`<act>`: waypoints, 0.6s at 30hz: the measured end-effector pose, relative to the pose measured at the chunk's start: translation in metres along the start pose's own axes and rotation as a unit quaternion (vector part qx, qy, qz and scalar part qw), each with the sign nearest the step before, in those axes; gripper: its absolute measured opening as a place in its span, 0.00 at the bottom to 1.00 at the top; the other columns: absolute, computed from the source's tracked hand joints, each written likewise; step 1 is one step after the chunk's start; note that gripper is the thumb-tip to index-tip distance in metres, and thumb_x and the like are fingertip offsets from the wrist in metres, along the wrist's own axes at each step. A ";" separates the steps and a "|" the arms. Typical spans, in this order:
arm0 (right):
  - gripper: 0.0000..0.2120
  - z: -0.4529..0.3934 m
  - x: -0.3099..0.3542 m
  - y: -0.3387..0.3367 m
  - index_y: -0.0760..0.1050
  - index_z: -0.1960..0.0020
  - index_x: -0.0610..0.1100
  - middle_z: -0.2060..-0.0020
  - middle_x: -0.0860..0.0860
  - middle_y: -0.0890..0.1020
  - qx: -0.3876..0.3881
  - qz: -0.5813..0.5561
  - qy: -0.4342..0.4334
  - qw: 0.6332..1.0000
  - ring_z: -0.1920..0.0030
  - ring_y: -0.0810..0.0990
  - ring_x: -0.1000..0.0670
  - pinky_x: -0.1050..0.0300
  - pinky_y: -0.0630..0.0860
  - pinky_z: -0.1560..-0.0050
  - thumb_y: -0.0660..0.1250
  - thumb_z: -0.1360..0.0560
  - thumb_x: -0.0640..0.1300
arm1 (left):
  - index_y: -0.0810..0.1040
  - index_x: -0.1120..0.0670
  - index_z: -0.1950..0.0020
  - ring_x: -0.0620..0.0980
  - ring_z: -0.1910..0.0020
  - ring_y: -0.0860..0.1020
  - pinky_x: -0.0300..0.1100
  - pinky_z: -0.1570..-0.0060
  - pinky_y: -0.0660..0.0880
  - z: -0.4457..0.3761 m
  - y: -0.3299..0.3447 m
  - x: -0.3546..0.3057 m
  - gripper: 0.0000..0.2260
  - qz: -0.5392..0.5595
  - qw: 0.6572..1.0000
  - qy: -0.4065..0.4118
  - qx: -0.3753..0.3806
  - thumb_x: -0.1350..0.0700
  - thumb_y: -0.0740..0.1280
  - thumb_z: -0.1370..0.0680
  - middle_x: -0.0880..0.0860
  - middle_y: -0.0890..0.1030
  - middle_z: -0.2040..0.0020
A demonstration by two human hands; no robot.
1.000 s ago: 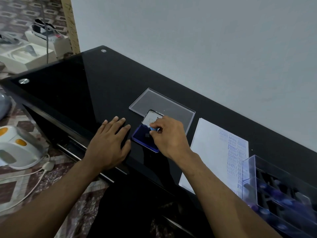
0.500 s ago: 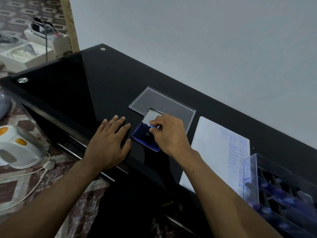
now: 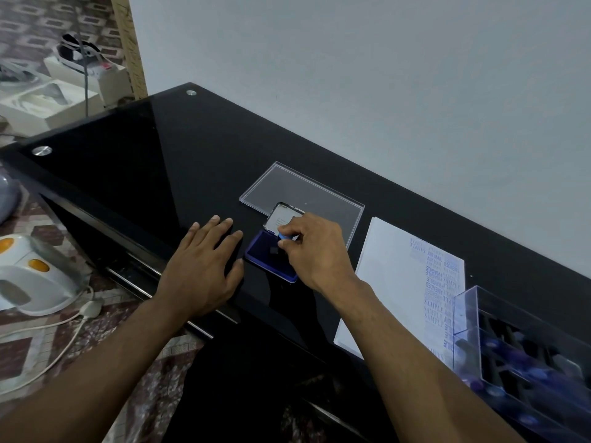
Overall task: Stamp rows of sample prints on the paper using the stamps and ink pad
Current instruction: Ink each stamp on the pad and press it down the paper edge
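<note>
The glossy black glass table (image 3: 160,161) carries a white paper sheet (image 3: 393,276), right of the grip, bearing blue prints along its far-right edge; the open blue rectangular ink pad (image 3: 268,260) lies under the right hand (image 3: 316,251), which pinches a small blue-handled stamp (image 3: 283,238) above the pad; the left hand (image 3: 201,266) rests flat, fingers straight, just left of the pad near the table's front edge.

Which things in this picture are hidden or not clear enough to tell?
Head view only:
- Stamp: the right hand covers its body and face.
- Stamps in the clear box: blurred, cut off by the right edge.
- Prints on the paper: upper rows too faint to read.
</note>
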State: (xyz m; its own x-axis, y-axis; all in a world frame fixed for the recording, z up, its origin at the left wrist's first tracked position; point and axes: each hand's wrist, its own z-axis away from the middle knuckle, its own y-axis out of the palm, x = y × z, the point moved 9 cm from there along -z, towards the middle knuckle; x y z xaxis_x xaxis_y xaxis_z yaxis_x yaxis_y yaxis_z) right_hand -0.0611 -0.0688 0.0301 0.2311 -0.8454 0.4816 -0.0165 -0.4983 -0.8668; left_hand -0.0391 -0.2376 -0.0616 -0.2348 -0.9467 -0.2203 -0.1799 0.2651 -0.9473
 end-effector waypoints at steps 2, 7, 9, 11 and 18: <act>0.07 0.001 0.000 0.000 0.84 0.46 0.48 0.49 0.54 0.81 0.001 -0.006 0.001 1.000 0.51 0.78 0.56 0.60 0.77 0.45 0.71 0.24 0.42 | 0.70 0.52 0.25 0.53 0.20 0.58 0.57 0.22 0.56 0.000 0.000 0.000 0.27 -0.002 1.000 0.000 0.003 0.40 0.51 0.19 0.54 0.66 0.22; 0.08 0.001 -0.001 0.001 0.83 0.45 0.48 0.48 0.54 0.81 0.003 -0.005 0.005 1.000 0.49 0.78 0.55 0.59 0.77 0.44 0.70 0.24 0.43 | 0.69 0.51 0.25 0.53 0.20 0.58 0.57 0.22 0.55 0.000 -0.001 0.000 0.28 -0.002 1.000 -0.001 0.008 0.40 0.51 0.20 0.54 0.66 0.22; 0.09 0.002 -0.002 0.002 0.83 0.44 0.48 0.47 0.53 0.81 0.002 -0.007 0.007 1.000 0.48 0.79 0.55 0.58 0.77 0.43 0.70 0.23 0.44 | 0.70 0.51 0.25 0.53 0.20 0.58 0.56 0.22 0.55 0.000 -0.001 -0.001 0.28 0.000 1.000 0.000 0.010 0.40 0.51 0.20 0.54 0.66 0.22; 0.09 0.002 -0.003 0.002 0.82 0.43 0.48 0.46 0.53 0.81 -0.002 -0.020 0.014 1.000 0.48 0.79 0.54 0.56 0.78 0.42 0.70 0.23 0.44 | 0.70 0.52 0.25 0.54 0.21 0.58 0.56 0.22 0.55 -0.001 -0.001 -0.001 0.28 0.003 1.000 0.000 0.014 0.40 0.51 0.20 0.54 0.66 0.22; 0.12 0.014 -0.017 -0.015 0.81 0.40 0.47 0.43 0.52 0.81 -0.066 -0.085 0.040 0.993 0.47 0.80 0.53 0.56 0.80 0.44 0.70 0.24 0.42 | 0.68 0.51 0.24 0.54 0.20 0.57 0.58 0.22 0.55 -0.010 -0.012 -0.011 0.31 0.065 0.998 -0.010 0.006 0.38 0.51 0.23 0.54 0.65 0.22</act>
State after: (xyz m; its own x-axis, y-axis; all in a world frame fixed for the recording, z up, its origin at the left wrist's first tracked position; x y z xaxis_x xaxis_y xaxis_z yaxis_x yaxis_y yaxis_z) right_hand -0.0511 -0.0443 0.0325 0.1644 -0.7564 0.6332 -0.1121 -0.6521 -0.7498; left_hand -0.0444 -0.2284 -0.0455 -0.2367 -0.9081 -0.3453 -0.1371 0.3831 -0.9135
